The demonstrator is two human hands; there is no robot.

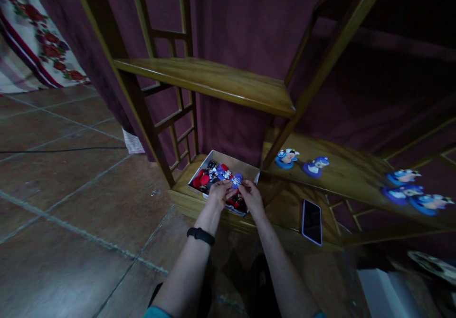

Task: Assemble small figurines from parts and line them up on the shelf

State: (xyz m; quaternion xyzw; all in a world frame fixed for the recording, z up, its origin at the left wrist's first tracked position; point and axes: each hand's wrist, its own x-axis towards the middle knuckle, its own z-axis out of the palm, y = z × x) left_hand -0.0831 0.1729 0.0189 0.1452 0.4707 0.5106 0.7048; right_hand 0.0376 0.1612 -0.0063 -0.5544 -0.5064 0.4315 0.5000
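Over the open cardboard box (235,161), my left hand (220,193) and my right hand (251,196) meet around a small purple-haired figurine (236,180). The fingers of both hands are closed on it, left and right. Below them, the box holds a jumble of little figurines with red (204,179), blue and black parts. My hands cover part of the box's front side and contents. A black band (201,236) circles my left wrist.
The box stands on the low board of a wooden shelf unit (210,82). To the right, several figurines (315,166) stand or lie on a higher shelf (342,175). A phone (312,222) lies below them. Purple curtain (231,33) hangs behind; tiled floor (89,204) spreads left.
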